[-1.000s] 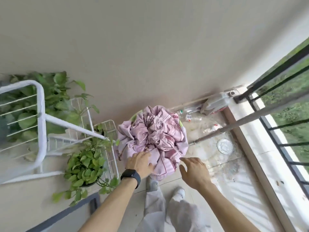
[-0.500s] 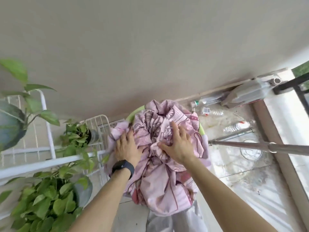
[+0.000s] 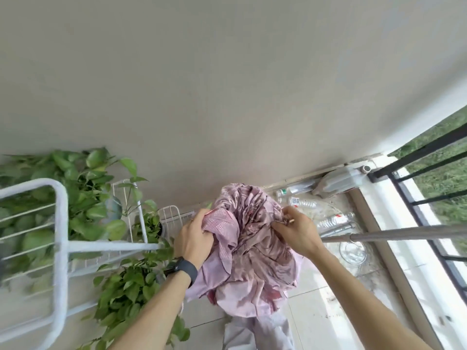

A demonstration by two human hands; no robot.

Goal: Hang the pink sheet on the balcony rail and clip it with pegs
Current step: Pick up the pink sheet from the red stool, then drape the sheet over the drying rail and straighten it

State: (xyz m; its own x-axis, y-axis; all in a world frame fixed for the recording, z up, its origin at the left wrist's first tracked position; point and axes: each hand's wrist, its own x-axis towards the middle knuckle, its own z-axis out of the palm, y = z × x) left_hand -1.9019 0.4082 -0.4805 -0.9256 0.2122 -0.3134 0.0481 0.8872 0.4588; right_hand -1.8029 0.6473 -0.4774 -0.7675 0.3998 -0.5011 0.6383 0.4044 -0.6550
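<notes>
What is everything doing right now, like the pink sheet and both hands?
Pink sheet: bunched up, lifted, not on the rail.
Left hand: gripping the sheet.
Right hand: pinching the sheet.
Balcony rail: bare.
Plastic bottles: lying on the floor.

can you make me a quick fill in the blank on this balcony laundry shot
1. Both hands, left and right, grip the bunched ____ sheet.
2. The black watch sits on the ____ wrist.
3. The potted plants stand on the person's ____ side.
4. Empty plastic ____ lie on the floor.

Missing: pink; left; left; bottles
</notes>
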